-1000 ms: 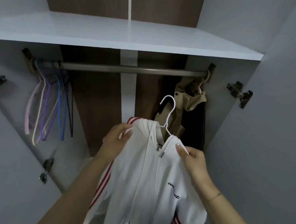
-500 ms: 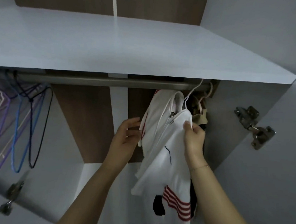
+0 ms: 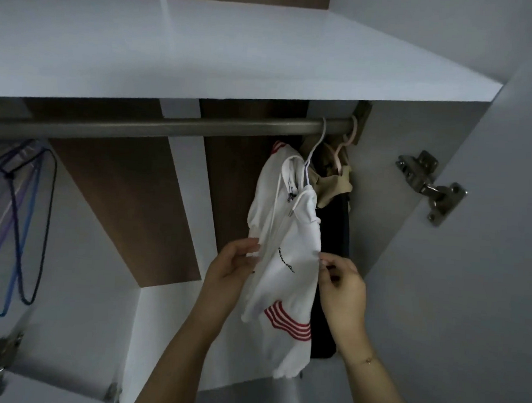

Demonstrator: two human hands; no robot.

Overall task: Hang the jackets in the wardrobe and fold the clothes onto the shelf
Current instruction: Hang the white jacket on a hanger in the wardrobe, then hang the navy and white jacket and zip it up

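A white zip jacket with red stripes point(image 3: 287, 243) hangs on a white hanger point(image 3: 315, 148) from the metal rail point(image 3: 169, 125), near its right end. My left hand point(image 3: 231, 268) pinches the jacket's left front edge at mid height. My right hand point(image 3: 342, 285) pinches the right front edge at about the same height. Behind the jacket hang a beige garment point(image 3: 335, 187) on a pink hanger point(image 3: 340, 150) and a dark garment point(image 3: 332, 269), both partly hidden.
A bare white shelf point(image 3: 206, 49) runs above the rail. Several empty coloured hangers point(image 3: 12, 215) hang at the rail's far left. The open right door carries a metal hinge point(image 3: 432, 187). The middle of the rail holds nothing.
The white jacket now hangs from the rail by its hanger. Both hands have slid down from its collar to its front edges. The view has tilted upward.
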